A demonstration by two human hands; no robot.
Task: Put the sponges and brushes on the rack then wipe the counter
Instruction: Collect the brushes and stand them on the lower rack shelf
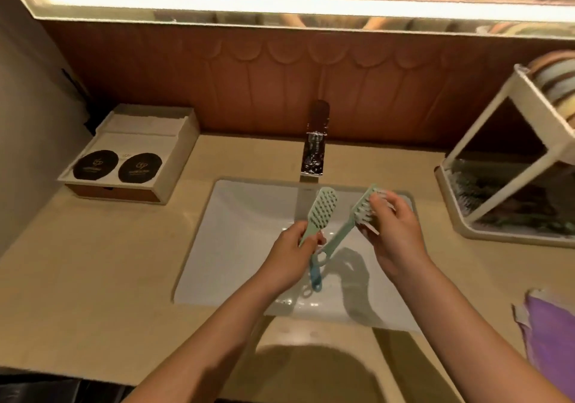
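Over the white rectangular sink basin (236, 247) at the centre, both hands hold brushes. The left hand (289, 256) has its grip closed round the handle of a pale mint-green plastic scrubbing brush with an oval head (322, 208). The head points up toward 12 o'clock, its rows of short studs facing the camera. At 6 o'clock of that hand a blue looped handle end (315, 279) sticks out; whether it belongs to the same brush cannot be told. The right hand (395, 234) holds a second mint-green long-handled brush with white bristles (342, 231) by its head, grip curled over the bristles. Its slim handle slants toward 7 o'clock and ends in a loop just beside the left hand's fingers. The two heads stand apart, making a V.

At 3 o'clock on the beige stone desk (93, 278) stands a cream two-tier plastic rack (485, 118), with striped brown-and-cream rounded pads (557, 82) on its upper tier. A purple cloth (550, 334) lies at 4 o'clock. A chrome tap (314, 150) rises at 12 o'clock, and a cream tray box with two black discs (133, 153) sits at 10 o'clock.
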